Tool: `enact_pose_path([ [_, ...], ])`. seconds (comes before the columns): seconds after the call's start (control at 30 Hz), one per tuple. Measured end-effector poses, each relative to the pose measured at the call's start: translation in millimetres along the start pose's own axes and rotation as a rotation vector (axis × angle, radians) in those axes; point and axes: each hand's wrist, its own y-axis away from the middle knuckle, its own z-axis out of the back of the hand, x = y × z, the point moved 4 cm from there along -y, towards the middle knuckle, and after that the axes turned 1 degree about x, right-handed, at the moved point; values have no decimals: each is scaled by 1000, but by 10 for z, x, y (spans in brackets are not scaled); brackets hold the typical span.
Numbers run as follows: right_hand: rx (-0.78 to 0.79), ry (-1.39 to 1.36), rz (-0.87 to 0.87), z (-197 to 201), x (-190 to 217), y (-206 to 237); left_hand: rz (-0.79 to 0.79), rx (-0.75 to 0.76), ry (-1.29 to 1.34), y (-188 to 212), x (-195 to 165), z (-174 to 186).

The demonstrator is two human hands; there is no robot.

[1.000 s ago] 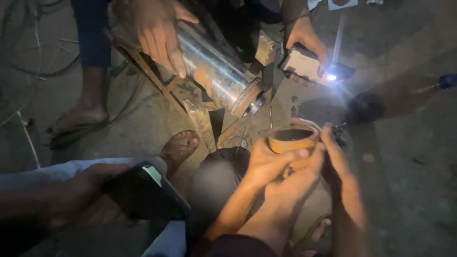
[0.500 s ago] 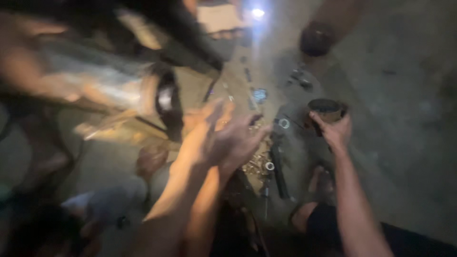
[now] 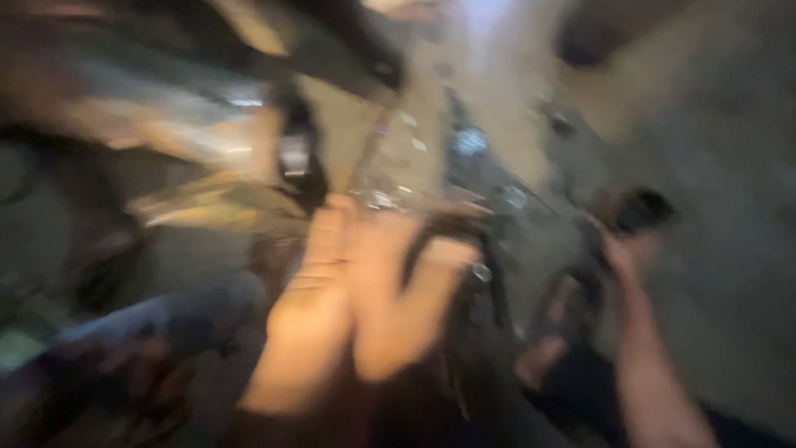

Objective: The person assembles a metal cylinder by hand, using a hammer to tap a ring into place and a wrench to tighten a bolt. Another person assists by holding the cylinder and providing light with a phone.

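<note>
Metal parts (image 3: 479, 271), small and shiny, lie scattered on the floor (image 3: 730, 207), just beyond the two hands in the middle of the head view, which is very blurred. The left hand (image 3: 311, 307) is raised and flat, its fingers stretched out and close together, holding nothing. The right hand (image 3: 398, 307) is pressed against it, side by side. A dark bar (image 3: 448, 228) crosses near its fingertips, and I cannot tell if this hand grips it or is only spread in front. To the right, well apart, another person's hand (image 3: 622, 249) holds a dark round cup (image 3: 643, 209). At the upper left a big shiny cylinder (image 3: 207, 141) lies tilted. A blue sleeve (image 3: 157, 319) is at the lower left
</note>
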Motion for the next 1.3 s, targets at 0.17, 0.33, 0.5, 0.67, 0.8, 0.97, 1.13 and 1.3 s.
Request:
enact_pose_path([
  [0.17,-306,38,32,201,223,196,16,-95,65,346,139,-234],
  [0.33,-172,-113,117,58,332,358,39,-258,114,440,193,-130],
  [0.5,-277,-119,271,147,522,476,4,-245,17,392,148,29],
  [0.67,-328,-46,455,415,1269,516,-66,-334,-9,360,119,197],
  [0.8,-18,-514,657,262,1772,539,-83,-337,-52,262,25,143],
  [0.97,11,-171,574,-104,1679,351,70,-389,210,128,75,-3],
  [1.13,3,-169,395,-521,1306,494,19,-559,11,215,380,427],
  [1.3,-438,-14,148,-219,611,526,-72,-800,-157,416,694,824],
])
